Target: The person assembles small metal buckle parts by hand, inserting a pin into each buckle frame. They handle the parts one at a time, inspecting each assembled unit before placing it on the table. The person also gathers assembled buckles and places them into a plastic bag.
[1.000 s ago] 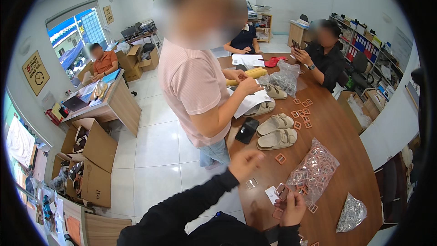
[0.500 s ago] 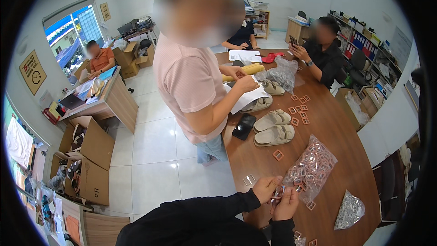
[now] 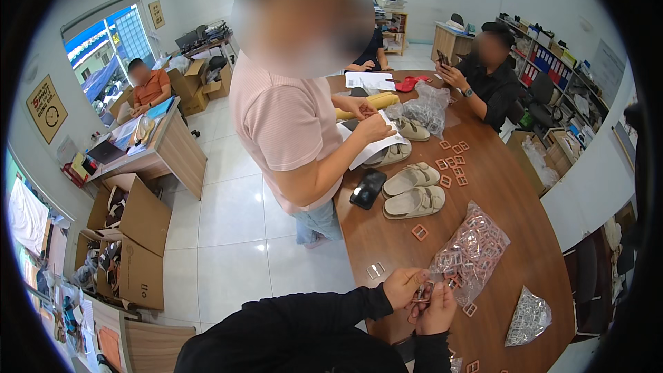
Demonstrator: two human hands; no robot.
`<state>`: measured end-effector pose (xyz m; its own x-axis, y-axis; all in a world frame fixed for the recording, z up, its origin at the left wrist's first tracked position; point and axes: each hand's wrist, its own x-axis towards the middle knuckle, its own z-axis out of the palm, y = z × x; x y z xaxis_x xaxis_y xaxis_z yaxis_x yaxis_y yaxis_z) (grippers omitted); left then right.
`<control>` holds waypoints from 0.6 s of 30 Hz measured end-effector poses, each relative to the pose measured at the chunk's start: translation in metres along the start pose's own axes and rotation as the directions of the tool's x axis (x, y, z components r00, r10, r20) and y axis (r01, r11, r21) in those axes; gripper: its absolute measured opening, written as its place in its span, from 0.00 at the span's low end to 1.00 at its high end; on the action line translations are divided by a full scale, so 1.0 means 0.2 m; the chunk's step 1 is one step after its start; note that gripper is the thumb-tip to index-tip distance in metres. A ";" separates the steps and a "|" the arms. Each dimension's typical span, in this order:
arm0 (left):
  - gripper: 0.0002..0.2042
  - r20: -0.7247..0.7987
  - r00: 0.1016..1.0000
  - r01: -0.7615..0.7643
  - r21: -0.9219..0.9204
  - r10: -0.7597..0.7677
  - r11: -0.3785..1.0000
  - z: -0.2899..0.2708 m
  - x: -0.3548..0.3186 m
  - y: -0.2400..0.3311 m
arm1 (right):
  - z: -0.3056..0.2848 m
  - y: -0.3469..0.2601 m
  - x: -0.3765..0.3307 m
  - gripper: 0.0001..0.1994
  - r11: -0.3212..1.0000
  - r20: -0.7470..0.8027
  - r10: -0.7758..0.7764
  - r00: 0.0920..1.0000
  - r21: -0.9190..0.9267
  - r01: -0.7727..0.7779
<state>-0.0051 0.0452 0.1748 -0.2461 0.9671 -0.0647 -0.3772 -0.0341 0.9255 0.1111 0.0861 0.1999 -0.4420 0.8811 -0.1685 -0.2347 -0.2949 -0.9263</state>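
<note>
My left hand (image 3: 403, 284) and my right hand (image 3: 436, 307) meet over the near edge of the brown table (image 3: 511, 193), both in black sleeves. Together they pinch a small cluster of pinkish-brown plastic buckles (image 3: 421, 295). Just right of my hands lies a clear bag of the same buckles (image 3: 472, 251). A loose buckle (image 3: 419, 232) lies beyond my hands, and a small silver metal piece (image 3: 375, 270) sits left of them.
A person in a pink shirt (image 3: 290, 121) stands at the table's left side holding paper. Beige sandals (image 3: 413, 192), a black phone (image 3: 367, 188), loose buckles (image 3: 452, 162) and a bag of silver parts (image 3: 528, 316) lie on the table. Another person sits far right. Open cardboard boxes (image 3: 131, 235) stand on the floor.
My left hand pulled back from farther up the table and joined my right hand at the near edge. Both hands now hold buckles between them.
</note>
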 end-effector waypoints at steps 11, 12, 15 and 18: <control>0.15 -0.002 0.997 -0.072 -0.032 0.072 0.997 0.00 0.02 0.07 | 0.00 -0.13 -0.01 0.13 0.984 0.096 0.155 0.983 0.079 -0.163; 0.17 -0.028 0.998 -0.055 0.060 0.056 0.997 0.01 0.01 0.08 | 0.01 -0.13 -0.01 0.13 0.986 0.089 0.143 0.986 0.072 -0.150; 0.22 -0.017 0.989 -0.142 0.126 0.145 0.982 0.01 0.02 0.11 | 0.01 -0.13 -0.01 0.14 0.979 0.089 0.157 0.984 0.117 -0.166; 0.25 -0.026 0.991 -0.125 0.110 0.129 0.986 0.02 0.03 0.12 | 0.03 -0.13 -0.02 0.14 0.975 0.089 0.152 0.984 0.152 -0.165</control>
<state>-0.0129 0.0518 0.1984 -0.3153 0.9479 0.0453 -0.2427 -0.1267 0.9618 0.1148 0.0880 0.2267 -0.5482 0.7892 -0.2767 -0.2875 -0.4886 -0.8238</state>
